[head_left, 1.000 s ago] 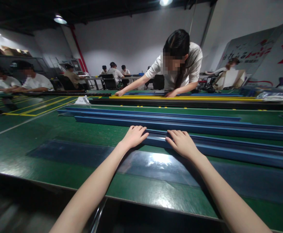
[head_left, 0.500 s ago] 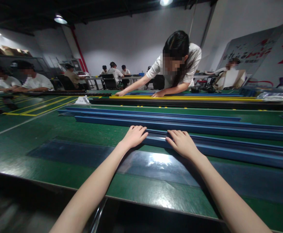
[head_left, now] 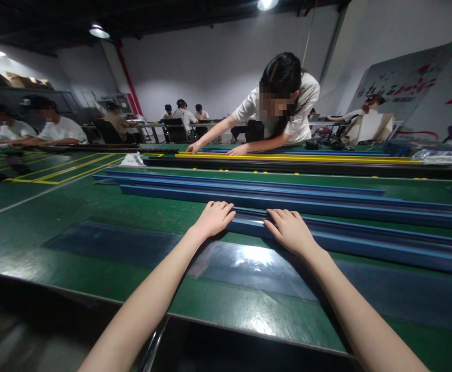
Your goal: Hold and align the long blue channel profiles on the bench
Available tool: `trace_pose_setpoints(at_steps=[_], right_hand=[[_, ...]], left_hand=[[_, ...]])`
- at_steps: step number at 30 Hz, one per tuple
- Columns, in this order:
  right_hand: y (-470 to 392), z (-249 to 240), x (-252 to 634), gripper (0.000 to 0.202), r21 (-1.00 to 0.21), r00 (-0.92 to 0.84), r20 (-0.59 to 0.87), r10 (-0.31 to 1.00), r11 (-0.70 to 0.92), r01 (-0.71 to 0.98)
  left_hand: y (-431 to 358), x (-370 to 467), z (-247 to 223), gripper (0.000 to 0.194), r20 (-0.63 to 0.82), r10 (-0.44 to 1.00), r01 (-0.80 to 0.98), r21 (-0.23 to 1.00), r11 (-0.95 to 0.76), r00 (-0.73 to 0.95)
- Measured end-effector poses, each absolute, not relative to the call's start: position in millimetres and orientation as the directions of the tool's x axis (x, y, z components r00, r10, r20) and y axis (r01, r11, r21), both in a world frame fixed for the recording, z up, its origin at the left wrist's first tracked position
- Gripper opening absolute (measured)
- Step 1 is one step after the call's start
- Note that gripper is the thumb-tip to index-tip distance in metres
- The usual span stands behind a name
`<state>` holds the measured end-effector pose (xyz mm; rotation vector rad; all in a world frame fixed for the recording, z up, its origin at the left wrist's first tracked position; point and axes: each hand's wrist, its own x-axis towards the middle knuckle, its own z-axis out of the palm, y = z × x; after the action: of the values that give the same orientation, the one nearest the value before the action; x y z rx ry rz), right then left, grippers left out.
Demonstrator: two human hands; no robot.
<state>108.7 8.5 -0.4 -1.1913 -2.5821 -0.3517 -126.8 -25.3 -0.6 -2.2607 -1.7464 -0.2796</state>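
Observation:
A long blue channel-shaped profile (head_left: pixel 365 237) lies across the green table in front of me. My left hand (head_left: pixel 217 217) is closed over its left end, fingers on top and the end itself hidden beneath them. A short way to the right, my right hand (head_left: pixel 290 227) grips the same profile, its fingers over the channel and its thumb at the near side. Between my hands a short stretch of the channel shows. Under my forearms lies a flat, clear plastic strip (head_left: pixel 133 245), shiny where the light hits it.
Further blue profiles (head_left: pixel 210 192) lie parallel just beyond. Past them are a black profile (head_left: pixel 287 166) and a yellow strip (head_left: pixel 326 158), where a co-worker (head_left: pixel 307 98) leans in with both hands. A small white object (head_left: pixel 133 159) stands near their left end. Several people sit farther back.
The co-worker's hand nearer the right has slid left along the yellow strip, and their other hand has shifted slightly. My hands and the blue profile stay essentially where they were.

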Motion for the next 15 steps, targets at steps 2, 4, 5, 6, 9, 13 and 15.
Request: trace_pose_setpoints(at_steps=[2,4,5,6,9,13,15], right_hand=[[9,-1,109,0.049,0.095,-0.623,0.343,0.703,0.634,0.768],[10,0,109,0.048,0.080,-0.624,0.340,0.704,0.639,0.765],[10,0,110,0.048,0.069,-0.624,0.338,0.704,0.643,0.763],[10,1,110,0.048,0.056,-0.625,0.336,0.705,0.647,0.760],[12,4,114,0.047,0.013,-0.637,0.327,0.698,0.670,0.742],[17,7,127,0.045,-0.044,-0.660,0.329,0.675,0.709,0.704],[19,8,137,0.044,-0.058,-0.662,0.337,0.670,0.716,0.696]], left_hand=[[-25,-127,0,0.042,0.309,0.917,0.967,-0.092,-0.236,0.253],[-26,-126,1,0.041,0.306,0.920,0.969,-0.083,-0.231,0.245],[-26,-126,1,0.041,0.305,0.922,0.971,-0.074,-0.227,0.239],[-26,-125,2,0.040,0.304,0.924,0.973,-0.063,-0.222,0.230],[-26,-120,4,0.039,0.303,0.930,0.977,-0.022,-0.213,0.209],[-26,-104,7,0.038,0.318,0.919,0.966,0.032,-0.257,0.234],[-25,-92,8,0.037,0.329,0.903,0.952,0.039,-0.305,0.276]])
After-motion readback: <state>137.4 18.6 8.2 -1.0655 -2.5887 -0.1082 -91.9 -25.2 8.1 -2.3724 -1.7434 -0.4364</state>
